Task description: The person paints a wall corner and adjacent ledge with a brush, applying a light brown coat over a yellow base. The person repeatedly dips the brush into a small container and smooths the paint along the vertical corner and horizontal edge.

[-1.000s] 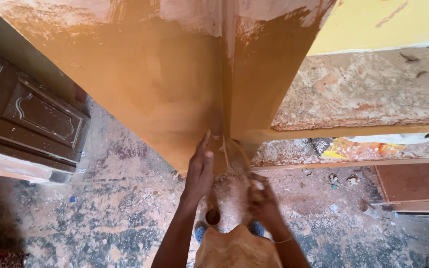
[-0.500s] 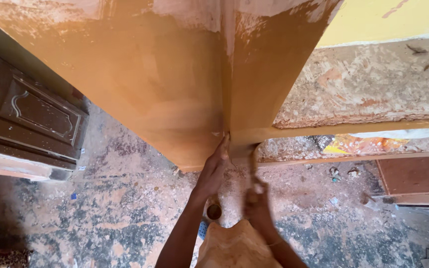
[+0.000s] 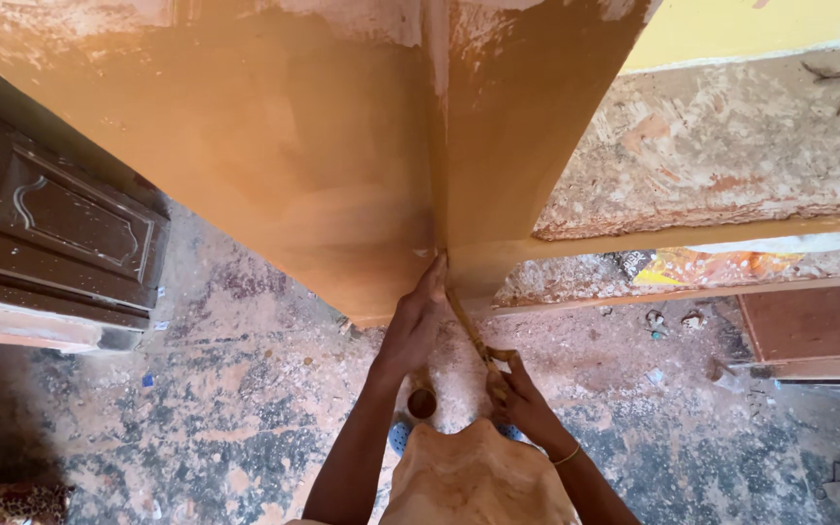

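The left hand (image 3: 415, 326) reaches forward with fingers stretched out flat, fingertips pressing a thin tan strip (image 3: 466, 326) against the bottom of the seam where two orange-brown painted wooden panels (image 3: 294, 165) meet at a corner. Its grip is open, pressing and not clasping. The right hand (image 3: 517, 394), wearing a thin bangle at the wrist, sits lower and nearer the body, fingers closed around the loose, curling end of the same strip, holding it taut.

The strip runs diagonally from the right hand up to the seam, touching the panel edge under the left fingertips. The step in hand looks like bedding the strip into the corner joint; the next move likely calls for firm pressure along the seam while the right hand keeps tension.

Between the forearms, on the dusty, paint-stained floor (image 3: 196, 428), stands a small round tin (image 3: 422, 402); its contents look dark but cannot be made out. A dark carved door panel (image 3: 60, 224) leans at the left. Crumpled yellow wrapping (image 3: 682, 267) lies under a rough plank (image 3: 731, 156) on the right.
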